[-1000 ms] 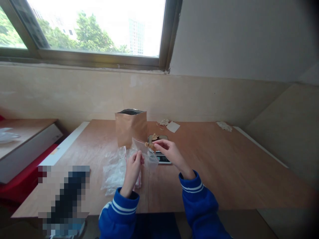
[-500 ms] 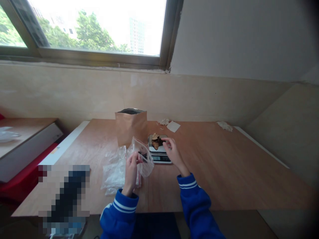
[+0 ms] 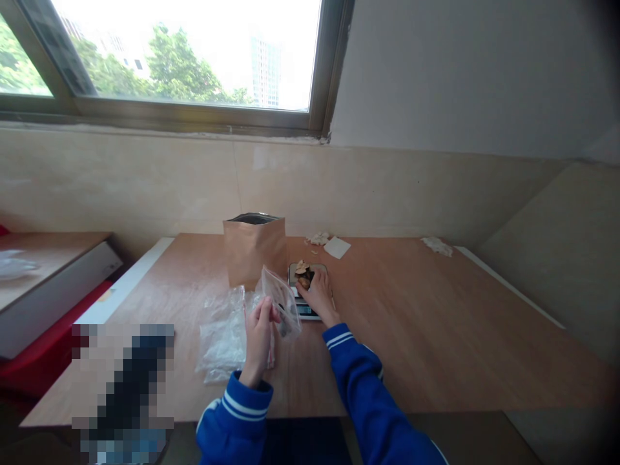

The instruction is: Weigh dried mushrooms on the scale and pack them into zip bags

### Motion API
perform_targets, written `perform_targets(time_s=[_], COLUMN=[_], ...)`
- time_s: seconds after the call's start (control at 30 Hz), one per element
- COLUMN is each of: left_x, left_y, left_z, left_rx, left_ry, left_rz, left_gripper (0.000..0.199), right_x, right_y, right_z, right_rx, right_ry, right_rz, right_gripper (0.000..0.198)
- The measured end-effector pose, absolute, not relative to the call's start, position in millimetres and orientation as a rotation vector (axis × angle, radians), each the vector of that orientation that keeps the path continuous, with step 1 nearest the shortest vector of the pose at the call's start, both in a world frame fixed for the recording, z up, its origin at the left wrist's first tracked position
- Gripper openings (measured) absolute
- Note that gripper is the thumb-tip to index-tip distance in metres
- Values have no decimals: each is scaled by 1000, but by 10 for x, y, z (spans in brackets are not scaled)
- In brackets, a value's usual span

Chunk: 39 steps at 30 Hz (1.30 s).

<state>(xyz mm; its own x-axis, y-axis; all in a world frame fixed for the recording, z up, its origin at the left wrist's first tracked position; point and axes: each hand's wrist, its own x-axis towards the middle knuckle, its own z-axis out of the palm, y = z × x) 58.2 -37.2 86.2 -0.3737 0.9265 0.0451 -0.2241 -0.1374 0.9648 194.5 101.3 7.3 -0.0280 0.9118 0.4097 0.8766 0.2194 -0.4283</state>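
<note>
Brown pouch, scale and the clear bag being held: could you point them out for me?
Brown pouch [image 3: 254, 253]: head view, its front.
Scale [image 3: 305, 310]: head view, its display.
Held clear bag [image 3: 287, 301]: head view, its plastic side.

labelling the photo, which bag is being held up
The clear bag in the left hand; the other clear bags lie on the table, and the brown bag stands upright behind them.

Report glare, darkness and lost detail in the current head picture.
Head view: the window glares, much of it washed out to white; the upper right corner fades to black; a pixelated patch masks the lower left; the scale display is too small to read.
</note>
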Motion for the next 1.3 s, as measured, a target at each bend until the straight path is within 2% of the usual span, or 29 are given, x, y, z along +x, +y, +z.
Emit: perform_targets(time_s=[0.1, 0.17, 0.5, 0.87, 1.03, 1.17, 1.23, 1.3], left_x=[578, 580, 578, 576, 594, 635, 652, 658], left_y=[-381, -389, -398, -369, -356, -352, -354, -357], left_z=[870, 878, 873, 830, 798, 794, 802, 812], left_rx=[881, 857, 836, 799, 821, 838, 842, 846], left_ry=[1218, 1216, 1223, 1232, 1230, 1224, 1216, 1211], left_rz=[1659, 1655, 1642, 1624, 1624, 1617, 1608, 1598], left_gripper=[40, 40, 40, 42, 44, 45, 45, 45], right_x=[2005, 2055, 2246, 2264, 2053, 1799, 1703, 1656], right_y=[995, 986, 1105, 1061, 852, 589, 472, 404], right_z=[108, 116, 28, 233, 739, 1189, 1310, 1347], right_rx=[-1619, -1593, -1501, -1354, -1144, -1037, -1011, -1002], right_ry=[-1908, -1917, -1854, -1667, -1310, -1259, -1337, -1450], right_rz=[59, 51, -6, 235, 691, 1134, 1214, 1159], right_gripper=[35, 27, 9, 13, 31, 43, 43, 39])
